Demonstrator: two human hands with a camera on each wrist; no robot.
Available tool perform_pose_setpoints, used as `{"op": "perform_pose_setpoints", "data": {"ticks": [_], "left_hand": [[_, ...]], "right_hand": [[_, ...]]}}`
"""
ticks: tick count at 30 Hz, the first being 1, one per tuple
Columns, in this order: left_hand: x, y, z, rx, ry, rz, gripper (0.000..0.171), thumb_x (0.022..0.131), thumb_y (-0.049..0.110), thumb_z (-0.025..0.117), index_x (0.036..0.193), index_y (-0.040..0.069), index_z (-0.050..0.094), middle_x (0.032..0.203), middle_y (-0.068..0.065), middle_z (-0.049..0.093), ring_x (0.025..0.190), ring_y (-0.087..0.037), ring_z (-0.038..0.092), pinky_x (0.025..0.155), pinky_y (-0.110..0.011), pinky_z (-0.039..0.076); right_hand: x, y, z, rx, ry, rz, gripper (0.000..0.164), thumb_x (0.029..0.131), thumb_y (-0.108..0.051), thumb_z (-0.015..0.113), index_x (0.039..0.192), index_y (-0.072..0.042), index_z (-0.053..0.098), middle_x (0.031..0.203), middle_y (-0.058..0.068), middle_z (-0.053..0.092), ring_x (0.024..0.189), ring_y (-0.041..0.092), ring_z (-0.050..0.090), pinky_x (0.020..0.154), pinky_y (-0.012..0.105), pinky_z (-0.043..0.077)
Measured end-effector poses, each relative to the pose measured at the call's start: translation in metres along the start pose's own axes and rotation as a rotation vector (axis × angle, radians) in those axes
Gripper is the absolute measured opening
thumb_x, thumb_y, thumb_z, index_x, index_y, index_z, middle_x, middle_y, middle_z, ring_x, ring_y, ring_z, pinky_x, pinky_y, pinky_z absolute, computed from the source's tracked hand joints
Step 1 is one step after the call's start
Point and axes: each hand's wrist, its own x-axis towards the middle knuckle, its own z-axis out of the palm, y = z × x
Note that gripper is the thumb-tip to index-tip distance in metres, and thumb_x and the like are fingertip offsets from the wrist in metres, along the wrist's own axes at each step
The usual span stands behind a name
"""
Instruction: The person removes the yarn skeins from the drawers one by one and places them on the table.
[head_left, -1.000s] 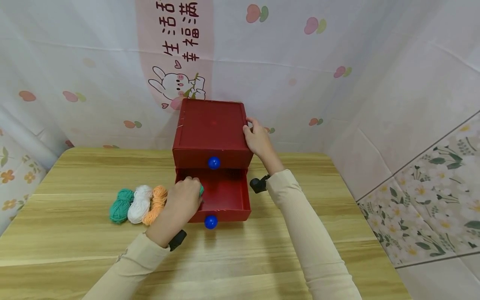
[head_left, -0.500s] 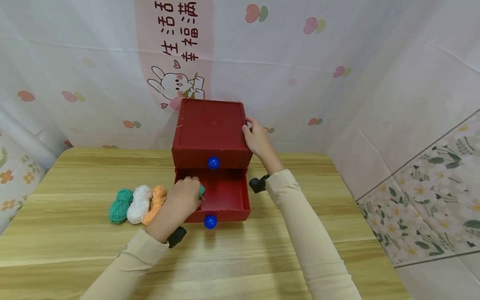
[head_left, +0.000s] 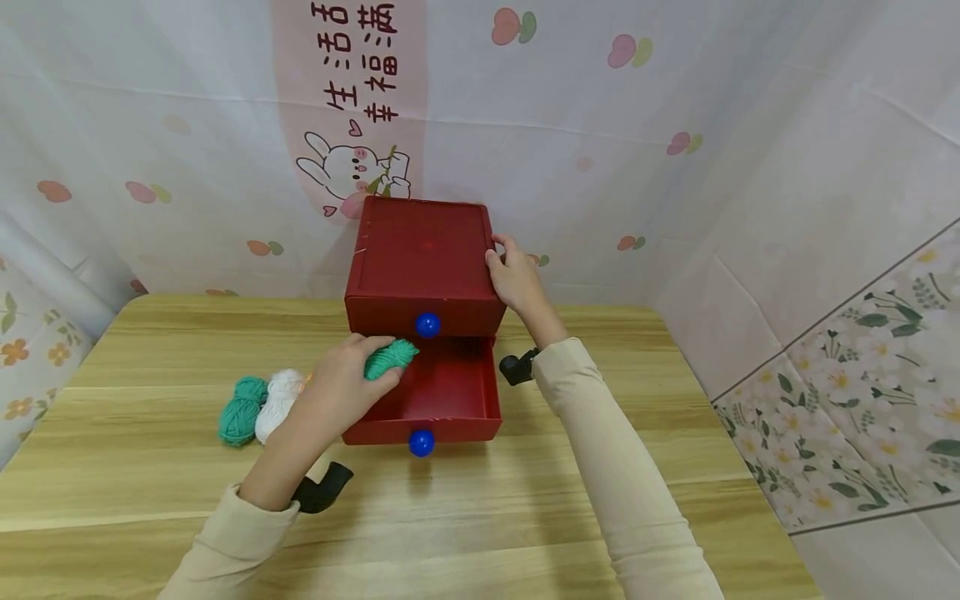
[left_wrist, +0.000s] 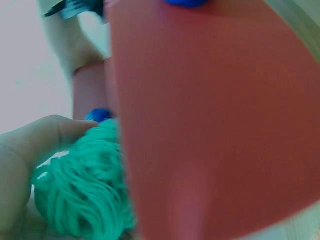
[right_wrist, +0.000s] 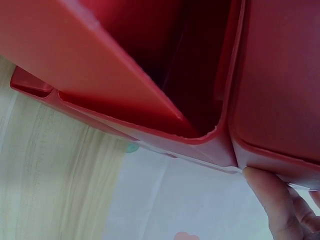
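Note:
In the head view my left hand [head_left: 341, 379] grips a green yarn skein [head_left: 392, 358] over the left side of the pulled-out lower drawer [head_left: 450, 392]. The left wrist view shows the thumb along that skein [left_wrist: 85, 190], close beside the drawer's red wall [left_wrist: 210, 115]. My right hand [head_left: 517, 279] holds the right side of the red drawer box [head_left: 423, 250], near its top edge. In the right wrist view, its fingers [right_wrist: 270, 197] lie against the box's side. The upper drawer [head_left: 382, 317], with a blue knob [head_left: 428, 325], is closed.
Left of the box on the wooden table [head_left: 150, 492] lie another green skein [head_left: 242, 410] and a white skein [head_left: 277, 404]. An orange skein is mostly hidden behind my left hand. A patterned curtain [head_left: 562, 167] hangs right behind the box.
My left hand has lifted the green skein up out of the lower drawer and turned, so the skein shows more. My right hand has stayed on the box.

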Motion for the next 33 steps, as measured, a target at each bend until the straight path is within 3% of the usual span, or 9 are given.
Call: {"op": "perform_pose_setpoints", "data": {"ticks": [6,8,13,15,18,22,26,29,33], "left_hand": [[-0.021,-0.017,-0.022,-0.176,0.033,-0.045,0.046,0.095,0.033,0.051,0.135,0.01,0.046,0.132,-0.017,0.051,0.117,-0.037,0.049,0.092,-0.052,0.045],[-0.027,-0.027,-0.028,-0.259,0.041,-0.071,0.047,0.097,0.037,0.046,0.136,0.011,0.044,0.13,-0.017,0.052,0.114,-0.035,0.051,0.087,-0.046,0.048],[-0.04,-0.064,-0.037,-0.547,0.018,-0.162,0.05,0.1,0.038,0.036,0.139,0.008,0.037,0.12,-0.013,0.049,0.093,-0.012,0.058,0.073,-0.025,0.051],[-0.047,-0.08,-0.039,-0.602,0.001,-0.207,0.052,0.1,0.037,0.037,0.142,0.008,0.031,0.122,-0.009,0.046,0.088,-0.001,0.058,0.073,-0.02,0.05],[-0.056,-0.103,-0.041,-0.669,-0.021,-0.27,0.053,0.097,0.031,0.047,0.143,0.013,0.026,0.121,0.003,0.047,0.087,0.0,0.061,0.074,-0.019,0.05],[-0.065,-0.132,-0.043,-0.797,-0.011,-0.314,0.048,0.092,0.019,0.058,0.132,0.024,0.032,0.113,0.015,0.047,0.09,-0.002,0.061,0.076,-0.018,0.05],[-0.073,-0.156,-0.047,-0.688,0.08,-0.386,0.044,0.092,0.022,0.059,0.126,0.029,0.033,0.118,0.008,0.035,0.093,0.003,0.045,0.073,-0.009,0.044],[-0.078,-0.169,-0.049,-0.553,0.137,-0.459,0.06,0.091,0.028,0.058,0.141,0.016,0.026,0.119,-0.002,0.031,0.089,0.004,0.04,0.069,-0.006,0.042],[-0.08,-0.18,-0.052,-0.512,0.149,-0.505,0.082,0.091,0.031,0.058,0.146,-0.004,0.009,0.123,-0.021,0.029,0.085,0.005,0.044,0.067,-0.008,0.046]], "right_hand": [[0.0,0.0,0.001,0.0,0.0,-0.001,0.047,0.101,-0.028,0.034,0.145,-0.014,0.03,0.12,0.016,0.056,0.104,0.028,0.056,0.089,0.042,0.046],[0.0,0.0,0.002,-0.004,0.0,0.0,0.047,0.101,-0.028,0.034,0.145,-0.015,0.03,0.12,0.016,0.056,0.104,0.028,0.056,0.09,0.042,0.046],[0.001,0.0,0.002,-0.008,0.001,-0.001,0.046,0.101,-0.028,0.034,0.145,-0.015,0.03,0.119,0.016,0.057,0.103,0.028,0.056,0.089,0.042,0.046],[0.001,0.0,0.002,-0.008,0.001,-0.002,0.047,0.101,-0.028,0.034,0.145,-0.015,0.03,0.119,0.016,0.057,0.103,0.028,0.056,0.089,0.042,0.046],[0.001,0.001,0.002,-0.003,0.002,-0.007,0.047,0.101,-0.029,0.034,0.145,-0.014,0.03,0.12,0.016,0.056,0.104,0.028,0.056,0.09,0.042,0.046],[0.001,0.002,0.001,-0.004,0.004,-0.007,0.047,0.101,-0.029,0.033,0.145,-0.015,0.03,0.12,0.016,0.056,0.104,0.028,0.056,0.089,0.042,0.046],[0.001,0.003,0.0,-0.008,0.0,0.003,0.047,0.101,-0.029,0.033,0.146,-0.016,0.029,0.12,0.015,0.056,0.105,0.027,0.055,0.089,0.041,0.046],[0.001,0.002,0.001,-0.004,0.004,0.004,0.047,0.101,-0.03,0.034,0.145,-0.016,0.03,0.12,0.015,0.056,0.105,0.026,0.055,0.089,0.04,0.046],[0.001,0.002,0.001,0.004,0.006,-0.002,0.047,0.101,-0.03,0.034,0.145,-0.016,0.03,0.119,0.015,0.057,0.104,0.027,0.056,0.088,0.041,0.047]]}}
